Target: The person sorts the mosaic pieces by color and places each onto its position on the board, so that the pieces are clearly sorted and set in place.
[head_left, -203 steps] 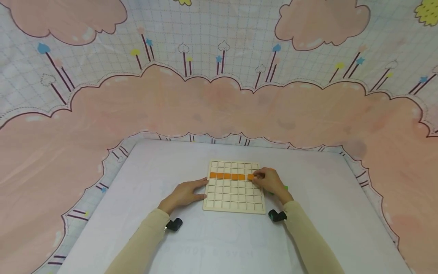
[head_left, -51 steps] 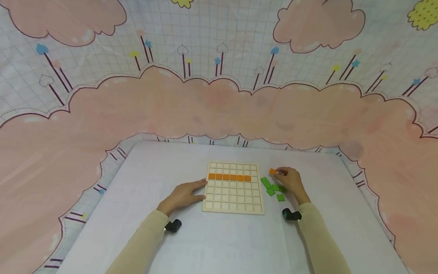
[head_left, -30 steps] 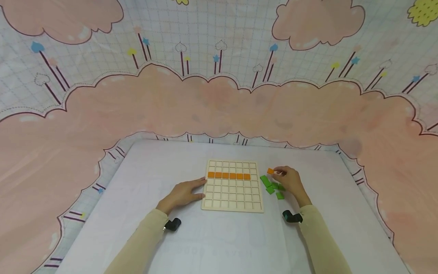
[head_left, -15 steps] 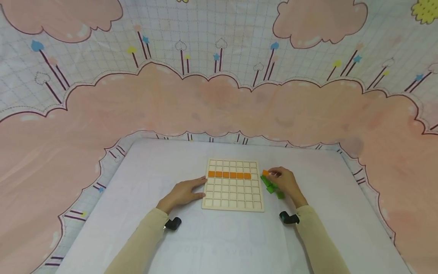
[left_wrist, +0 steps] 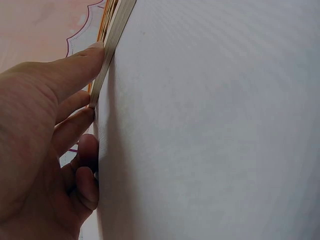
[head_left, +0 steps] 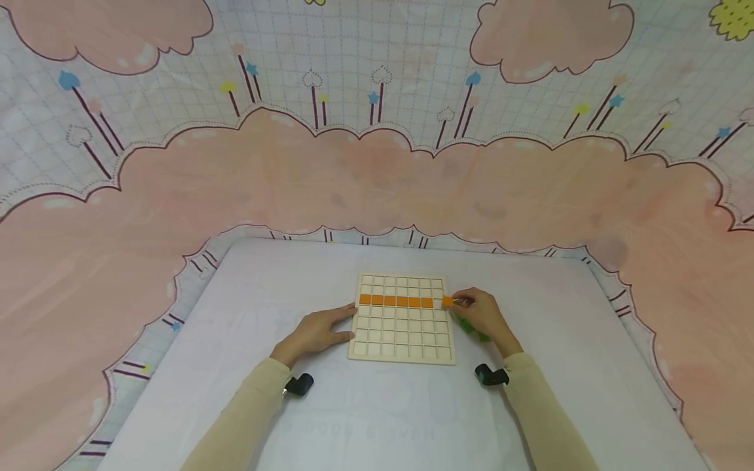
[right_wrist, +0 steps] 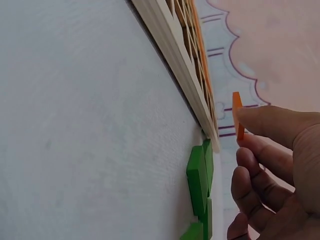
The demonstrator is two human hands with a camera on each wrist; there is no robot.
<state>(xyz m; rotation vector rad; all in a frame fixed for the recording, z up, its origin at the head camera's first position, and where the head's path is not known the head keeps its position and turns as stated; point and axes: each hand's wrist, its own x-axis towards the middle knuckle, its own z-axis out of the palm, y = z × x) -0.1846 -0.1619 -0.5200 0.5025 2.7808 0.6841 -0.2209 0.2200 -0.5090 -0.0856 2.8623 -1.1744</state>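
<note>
A pale wooden board (head_left: 401,330) with a grid of square cells lies on the white table. A row of orange tiles (head_left: 391,301) fills cells across its upper part, with the right-end cell of that row bare. My right hand (head_left: 480,313) pinches a single orange tile (right_wrist: 237,115) between thumb and fingertips, held just above the board's right edge. Against the board's left edge rests my left hand (head_left: 315,332), thumb and fingers spread and touching the rim. In the right wrist view several green tiles (right_wrist: 198,175) lie by the board's corner, partly under my right hand in the head view.
White cloth covers the table (head_left: 377,412). Behind it hangs a printed curtain (head_left: 377,183) with cloud shapes. A black wrist camera (head_left: 300,384) sits at the left wrist and another black camera (head_left: 491,375) at the right.
My right hand has picked up the loose orange tile right of the board and carried it left over the green tiles to the board's edge. The left hand has stayed in place.
</note>
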